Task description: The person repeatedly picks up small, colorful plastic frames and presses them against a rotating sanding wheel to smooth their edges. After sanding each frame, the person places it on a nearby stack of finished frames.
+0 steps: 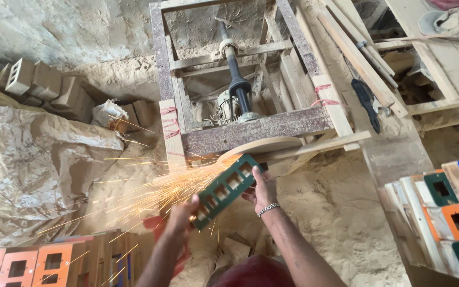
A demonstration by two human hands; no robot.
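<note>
Both hands hold a green painted block (224, 190) with several square holes, tilted against the edge of a spinning flat disc (264, 146) at the front of a rusty metal frame. My left hand (180, 213) grips the block's lower end. My right hand (263, 187), with a metal bracelet on its wrist, grips the upper end near the disc. Orange sparks (150, 194) fly to the left from where block and disc meet.
A motor and shaft (236, 90) sit inside the frame (251, 130). Orange holed blocks (22, 264) are stacked at lower left; blue, green and orange ones (450, 212) at right. A crumpled tarp (33, 159) lies left, wooden planks (357, 58) upper right, sawdust all over the ground.
</note>
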